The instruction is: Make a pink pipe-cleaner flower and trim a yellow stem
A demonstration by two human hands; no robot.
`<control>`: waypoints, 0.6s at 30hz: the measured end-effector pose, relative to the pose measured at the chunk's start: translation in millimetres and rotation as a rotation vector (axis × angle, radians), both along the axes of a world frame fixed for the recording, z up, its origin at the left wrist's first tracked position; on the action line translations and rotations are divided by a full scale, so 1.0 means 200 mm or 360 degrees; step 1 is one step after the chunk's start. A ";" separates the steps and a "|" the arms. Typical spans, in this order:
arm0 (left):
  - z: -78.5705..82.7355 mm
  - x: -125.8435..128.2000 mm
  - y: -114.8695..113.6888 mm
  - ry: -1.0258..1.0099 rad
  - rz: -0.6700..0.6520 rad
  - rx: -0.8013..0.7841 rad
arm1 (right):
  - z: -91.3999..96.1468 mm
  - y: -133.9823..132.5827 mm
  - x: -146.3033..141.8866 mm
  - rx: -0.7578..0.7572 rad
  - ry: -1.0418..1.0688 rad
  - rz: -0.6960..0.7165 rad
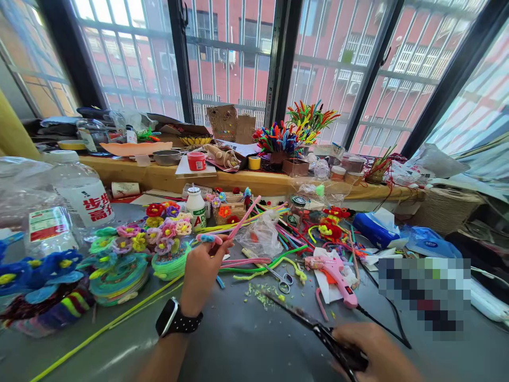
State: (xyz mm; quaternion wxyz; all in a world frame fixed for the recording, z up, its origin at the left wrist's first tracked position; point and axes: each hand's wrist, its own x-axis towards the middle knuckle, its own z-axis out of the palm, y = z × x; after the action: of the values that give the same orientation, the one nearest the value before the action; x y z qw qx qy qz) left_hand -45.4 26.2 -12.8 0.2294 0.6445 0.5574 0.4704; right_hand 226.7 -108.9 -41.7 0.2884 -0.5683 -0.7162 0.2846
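Observation:
My left hand [202, 276], with a black watch on its wrist, is pinched on a pink pipe cleaner [243, 218] that slants up to the right; a short blue fuzzy piece [207, 239] sits at my fingertips. My right hand [374, 353] at the bottom edge is closed round the handles of black scissors [302, 317], whose blades point up and left over the grey table [238, 339]. Green fuzz scraps [260, 293] lie just beyond the blade tips.
Pipe-cleaner flowers in small baskets [167, 241] stand to the left, with plastic bottles [81, 193] behind. A pink glue gun [336, 273], small scissors [280, 277], loose pipe cleaners and a plastic bag [262, 236] lie ahead. A cluttered wooden sill [246, 180] runs under the windows.

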 end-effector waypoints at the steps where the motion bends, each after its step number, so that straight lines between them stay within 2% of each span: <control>1: 0.00 0.00 0.00 0.0003 -0.0005 0.0014 | -0.01 -0.01 0.01 -0.0005 -0.0132 0.0040; 5: -0.01 -0.01 0.01 0.0054 -0.0001 0.0026 | -0.02 -0.01 0.01 -0.0032 -0.0554 0.0145; 9: 0.01 0.00 0.00 -0.0014 -0.0121 -0.0162 | 0.02 0.03 -0.02 -0.0110 -0.0744 0.0136; 14: 0.01 0.02 0.00 -0.0285 -0.0358 -0.0405 | 0.10 0.05 0.01 -0.0195 -0.0690 0.0116; 18: 0.01 0.03 0.00 -0.0313 -0.0474 -0.0487 | 0.15 0.08 0.01 -0.0072 -0.0360 0.0088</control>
State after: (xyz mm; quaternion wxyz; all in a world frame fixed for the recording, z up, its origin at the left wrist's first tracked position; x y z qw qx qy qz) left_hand -40.3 26.3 -11.2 0.4446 0.6284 0.4959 0.4018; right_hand 228.5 -92.4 -11.7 0.1850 -0.5830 -0.7530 0.2426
